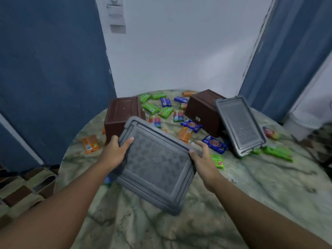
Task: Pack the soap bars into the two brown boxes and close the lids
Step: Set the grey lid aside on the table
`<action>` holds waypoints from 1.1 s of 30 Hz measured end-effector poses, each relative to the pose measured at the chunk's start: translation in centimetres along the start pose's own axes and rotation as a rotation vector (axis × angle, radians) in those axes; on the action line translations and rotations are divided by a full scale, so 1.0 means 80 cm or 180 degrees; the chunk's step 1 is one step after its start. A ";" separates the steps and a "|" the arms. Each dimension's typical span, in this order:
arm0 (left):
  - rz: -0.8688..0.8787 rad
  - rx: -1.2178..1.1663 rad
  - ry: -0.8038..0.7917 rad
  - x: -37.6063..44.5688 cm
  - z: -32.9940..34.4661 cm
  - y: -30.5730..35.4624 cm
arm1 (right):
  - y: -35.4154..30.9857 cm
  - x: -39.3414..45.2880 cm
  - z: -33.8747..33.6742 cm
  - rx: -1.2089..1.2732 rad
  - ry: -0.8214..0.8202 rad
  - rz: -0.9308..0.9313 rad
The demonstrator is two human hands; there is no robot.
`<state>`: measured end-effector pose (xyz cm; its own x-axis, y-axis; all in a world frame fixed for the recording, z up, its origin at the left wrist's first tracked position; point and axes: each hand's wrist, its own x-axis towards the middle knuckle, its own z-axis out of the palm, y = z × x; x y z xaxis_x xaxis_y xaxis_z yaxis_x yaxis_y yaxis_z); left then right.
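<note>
Held lid: a grey rectangular lid [156, 164] with a raised rim and a woven, chequered pattern on its panel, tilted above the table, its near corner lowest.
Left hand: the left hand [115, 150] grips the lid's left edge, thumb curled over the top, fingers hidden beneath.
Right hand: the right hand [203, 159] grips the lid's right edge, fingers wrapped over the rim.
Left brown box: a dark brown box [122, 114] stands just beyond the left hand, partly hidden by the lid's far corner; its ridged top face is closed over.
Right brown box: a second brown box [203, 110] lies beyond and to the right of the right hand, tipped on its side.
Second lid: a matching grey lid [240, 124] leans against that box, right of the grip.
Soap bars: wrapped bars [214, 146] in green, blue, orange and rainbow stripes lie scattered between the boxes; one blue bar is just beyond the right hand.
Table: a round marbled green table [251, 186] carries everything.
</note>
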<state>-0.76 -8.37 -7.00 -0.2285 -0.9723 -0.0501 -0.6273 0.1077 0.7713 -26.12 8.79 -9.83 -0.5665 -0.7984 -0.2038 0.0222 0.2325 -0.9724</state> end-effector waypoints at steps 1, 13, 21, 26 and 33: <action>-0.0121 -0.0173 0.0065 -0.007 0.013 0.002 | 0.007 -0.001 -0.006 0.0253 0.0156 0.0172; -0.0686 -0.0391 0.0185 -0.124 0.162 0.032 | 0.089 -0.014 -0.138 -0.0785 0.0379 0.0316; -0.0821 0.0624 -0.0449 -0.173 0.259 0.074 | 0.136 -0.004 -0.260 -0.2157 0.0267 0.0561; -0.0859 0.0859 -0.0882 -0.192 0.318 0.103 | 0.150 0.000 -0.319 -0.3110 0.0352 0.0489; -0.0893 0.0952 -0.1173 -0.211 0.394 0.173 | 0.165 0.013 -0.405 -0.3511 0.0640 0.0543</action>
<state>-29.00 16.11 -15.47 -0.2341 -0.8408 -0.4880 -0.8736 -0.0384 0.4852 -53.08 29.03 -19.18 -0.7499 -0.6288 -0.2054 -0.5699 0.7718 -0.2821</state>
